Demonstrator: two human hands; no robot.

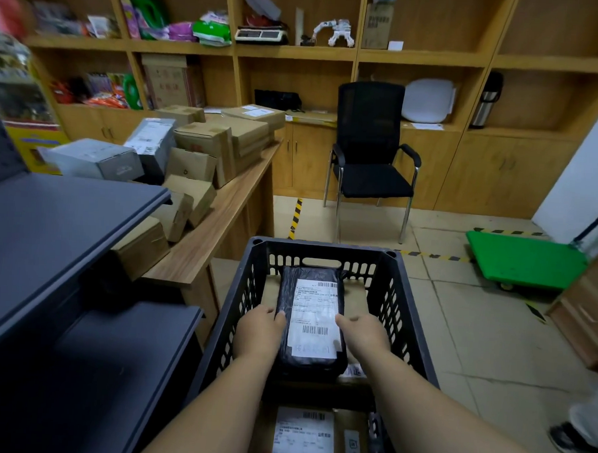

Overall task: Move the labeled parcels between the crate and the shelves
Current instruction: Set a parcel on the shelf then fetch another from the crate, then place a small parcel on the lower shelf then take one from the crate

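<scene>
Closest to me, at the bottom edge of the view, lies a brown cardboard parcel (315,439) with a white shipping label facing up, partly cut off by the frame. Just above it, my two bare forearms reach forward into the dark plastic crate (407,299), whose slotted walls and far handle cutout are plainly visible.

My left hand (258,330) presses against the left long edge of a black-wrapped parcel (310,360), and my right hand (363,333) presses against its right edge, thumb resting on the corner of its white barcode label (316,317). Both hands are closed around the parcel, clamping it between them. It sits label-up inside the crate, over brown cardboard that lines the bottom; I cannot tell whether it is lifted clear or resting on what lies beneath.

To my left stand dark grey metal shelves (68,223), two tiers showing. Beyond them a wooden desk (222,216) carries a heap of cardboard boxes (212,143) and two grey-wrapped ones. A black mesh office chair (373,150) stands against the wooden wall unit (469,59) behind. On the tiled floor to the right sits a green platform trolley (525,260), near yellow-and-black hazard tape.
</scene>
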